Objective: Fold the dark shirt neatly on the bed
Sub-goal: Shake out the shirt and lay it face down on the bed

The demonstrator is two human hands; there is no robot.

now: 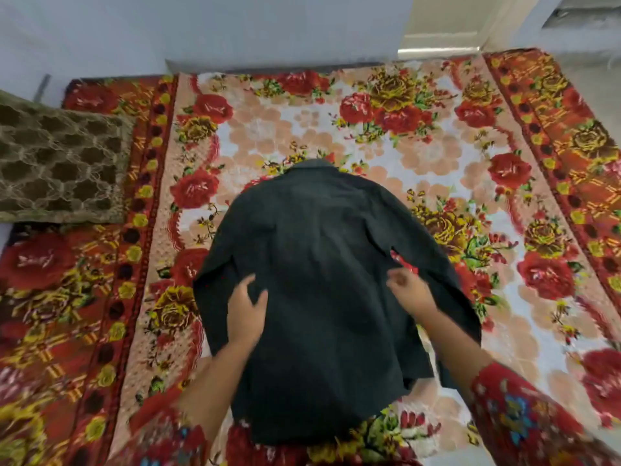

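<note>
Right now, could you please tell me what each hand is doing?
Left hand: open, resting flat on the dark shirt.
Right hand: fingers curled, pinching the shirt's fabric.

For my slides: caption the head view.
Left hand rests on a dark shirt on a flowered bedspread; right hand pinches its side.

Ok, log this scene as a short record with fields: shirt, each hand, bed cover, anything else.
shirt: dark shirt lies spread on the bed, collar at the far end
left: left hand rests on the shirt's left part, fingers relaxed
right: right hand at the shirt's right side, fingers curled; grip too blurred to tell
cover: floral bedspread under the shirt
other: brown patterned cushion at the left, apart from the shirt
</note>
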